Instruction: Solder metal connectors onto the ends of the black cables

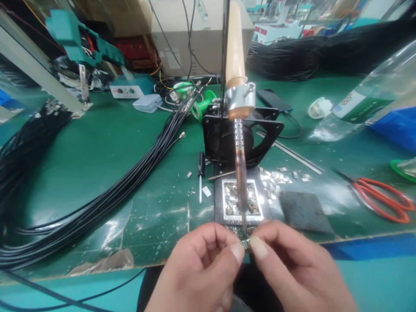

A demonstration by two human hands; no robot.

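My left hand (208, 264) and my right hand (289, 264) meet at the bench's front edge, thumbs and forefingers pinched together. Between the fingertips is a small metallic piece (245, 243), mostly covered, so its exact kind cannot be made out. Just above it points the tip of a soldering iron (239, 164), which hangs downward in a metal clamp (240, 99). Whether the tip touches the piece is unclear. Behind the iron's tip lies a white-rimmed square tray (224, 203) with many small metal bits in it.
Black cables (130, 186) sweep across the left. A fan frame (211, 138) stands behind the iron. A screwdriver (200, 173), loose metal pieces (276, 182), a dark sponge-like pad (303, 210) and orange-handled scissors (383, 197) lie around. Solder spools (203, 106) and a plastic bag (360, 99) are farther back.
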